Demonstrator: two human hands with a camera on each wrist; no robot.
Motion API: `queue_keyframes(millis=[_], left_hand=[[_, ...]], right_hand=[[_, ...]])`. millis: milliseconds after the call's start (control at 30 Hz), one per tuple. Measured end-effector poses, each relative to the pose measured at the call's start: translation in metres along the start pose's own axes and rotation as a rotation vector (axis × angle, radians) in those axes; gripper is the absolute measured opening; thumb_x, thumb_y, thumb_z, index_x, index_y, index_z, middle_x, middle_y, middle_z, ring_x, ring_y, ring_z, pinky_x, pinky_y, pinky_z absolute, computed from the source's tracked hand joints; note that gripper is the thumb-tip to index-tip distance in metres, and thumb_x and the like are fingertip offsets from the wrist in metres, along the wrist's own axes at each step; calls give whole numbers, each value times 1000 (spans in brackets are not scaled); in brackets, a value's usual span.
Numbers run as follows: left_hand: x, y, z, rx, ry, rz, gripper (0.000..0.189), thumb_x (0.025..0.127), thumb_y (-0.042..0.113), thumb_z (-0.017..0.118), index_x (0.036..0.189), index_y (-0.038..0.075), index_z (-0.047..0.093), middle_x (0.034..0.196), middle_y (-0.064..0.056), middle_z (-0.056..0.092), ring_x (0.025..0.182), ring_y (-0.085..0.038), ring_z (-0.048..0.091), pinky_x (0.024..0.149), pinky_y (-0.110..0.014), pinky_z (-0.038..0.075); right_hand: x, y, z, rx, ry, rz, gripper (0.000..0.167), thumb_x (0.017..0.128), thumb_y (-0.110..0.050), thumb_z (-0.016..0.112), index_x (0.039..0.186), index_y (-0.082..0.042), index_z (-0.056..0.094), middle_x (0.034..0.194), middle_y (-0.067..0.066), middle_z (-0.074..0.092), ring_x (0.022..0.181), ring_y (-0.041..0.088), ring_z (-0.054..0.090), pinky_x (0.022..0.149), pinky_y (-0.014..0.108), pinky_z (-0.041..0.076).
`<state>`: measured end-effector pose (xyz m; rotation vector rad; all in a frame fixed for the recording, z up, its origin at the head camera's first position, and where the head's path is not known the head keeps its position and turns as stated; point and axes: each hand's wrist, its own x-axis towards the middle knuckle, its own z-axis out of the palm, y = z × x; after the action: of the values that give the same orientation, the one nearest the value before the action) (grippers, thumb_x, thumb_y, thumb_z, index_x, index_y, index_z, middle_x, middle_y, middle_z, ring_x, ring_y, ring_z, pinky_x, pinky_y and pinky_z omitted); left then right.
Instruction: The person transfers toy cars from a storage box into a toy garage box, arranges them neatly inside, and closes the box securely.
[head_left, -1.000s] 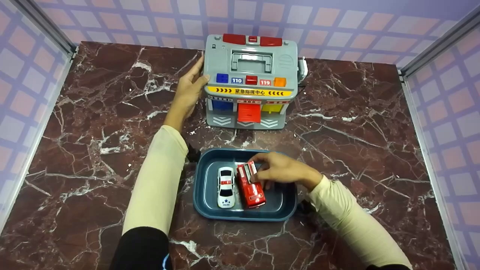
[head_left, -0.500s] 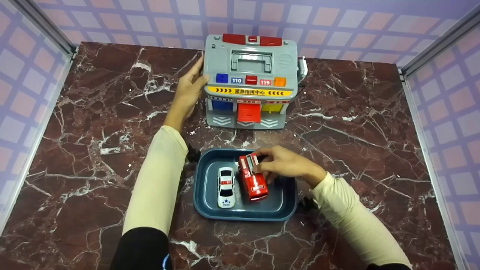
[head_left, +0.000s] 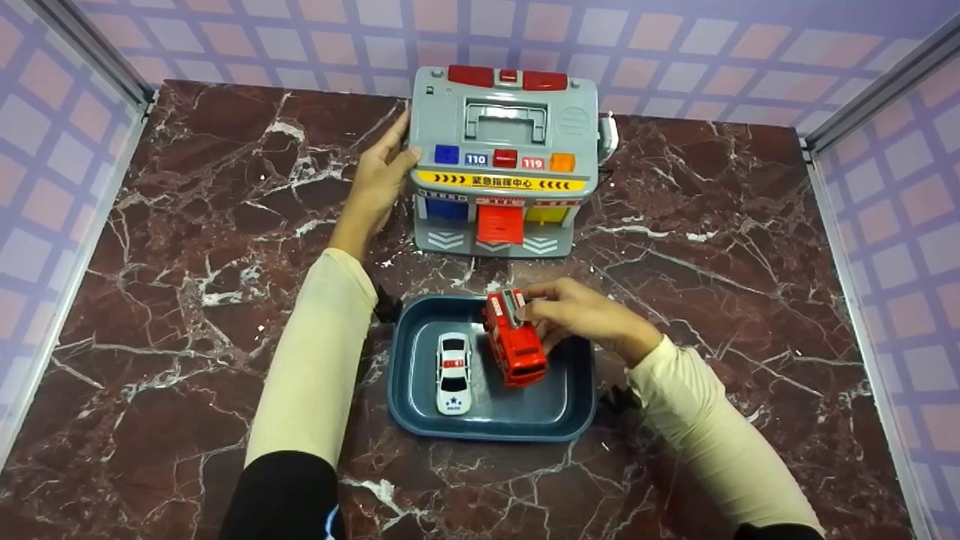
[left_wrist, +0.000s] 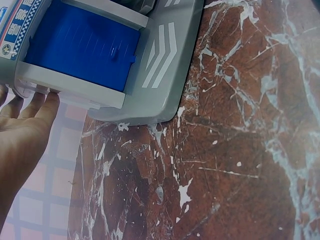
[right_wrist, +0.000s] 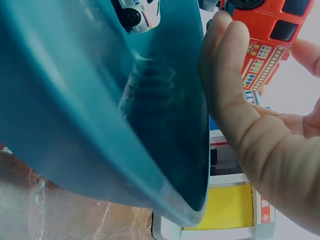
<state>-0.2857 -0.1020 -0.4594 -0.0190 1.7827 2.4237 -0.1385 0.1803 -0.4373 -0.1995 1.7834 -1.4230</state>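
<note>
My right hand [head_left: 589, 311] grips a red toy fire truck [head_left: 515, 341] by its sides, above the right half of a dark teal tray [head_left: 491, 433]. In the right wrist view the fire truck [right_wrist: 270, 30] is between thumb and fingers, over the tray's rim. A white toy police car [head_left: 454, 375] lies in the tray's left half. My left hand [head_left: 379, 176] rests against the left side of a grey toy command station [head_left: 442, 124]. Its fingers [left_wrist: 47, 107] lie fairly straight on the station's side wall in the left wrist view.
The station has a blue door [left_wrist: 87, 47], a red door [head_left: 500, 225] swung outward, and a yellow door [head_left: 547, 214]. A white part [head_left: 609, 135] juts from its right side. Patterned panels [head_left: 720, 52] stand behind and beside the dark marbled table [head_left: 720, 315].
My right hand has lifted the fire truck off the tray floor, moving it up, toward the station and slightly right. My left hand stays against the station; the police car has not moved.
</note>
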Motion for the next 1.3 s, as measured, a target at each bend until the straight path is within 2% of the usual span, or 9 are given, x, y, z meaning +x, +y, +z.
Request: queue_keyframes(millis=[167, 300, 533, 833, 1033, 1300], left_hand=[[-1, 1, 1, 0, 2, -11, 62, 99, -3, 52, 156, 16, 36, 152, -12, 47, 109, -24, 62, 91, -30, 58], [-1, 0, 1, 3, 2, -8, 61, 99, -3, 52, 156, 16, 37, 153, -11, 47, 113, -25, 61, 93, -31, 57], [1, -1, 1, 6, -7, 31, 61, 99, -5, 50, 155, 12, 36, 157, -9, 42, 123, -23, 55, 98, -27, 54], [1, -2, 0, 8, 10, 17, 61, 99, -4, 51, 155, 14, 38, 153, -10, 47, 115, -23, 58, 91, -26, 56], [1, -1, 0, 7, 4, 20, 61, 99, -5, 51, 155, 12, 37, 157, -8, 42, 124, -26, 56, 97, -29, 55], [0, -1, 0, 5, 13, 15, 61, 98, -4, 52, 154, 15, 39, 153, -10, 47, 114, -23, 60, 90, -26, 57]], right_hand=[[0, -1, -2, 56, 20, -4, 49, 91, -13, 54, 131, 14, 51, 81, 2, 69, 65, 12, 64, 60, 26, 60], [1, -2, -4, 100, 41, 9, 46, 92, -13, 53, 129, 14, 52, 79, 1, 68, 64, 12, 63, 59, 25, 59], [5, 1, -8, 196, 51, 45, 27, 92, -12, 52, 114, 4, 57, 75, 0, 66, 61, 11, 61, 58, 24, 57], [6, 4, -13, 279, 25, 67, 18, 94, -13, 51, 106, -2, 58, 76, 0, 67, 68, 11, 64, 66, 27, 60], [6, 4, -17, 314, 12, 73, 13, 96, -14, 49, 100, -7, 59, 76, -1, 67, 70, 10, 64, 68, 27, 60], [4, 0, -24, 320, 8, 64, 20, 98, -16, 48, 110, -3, 57, 83, 1, 72, 75, 11, 69, 71, 27, 61]])
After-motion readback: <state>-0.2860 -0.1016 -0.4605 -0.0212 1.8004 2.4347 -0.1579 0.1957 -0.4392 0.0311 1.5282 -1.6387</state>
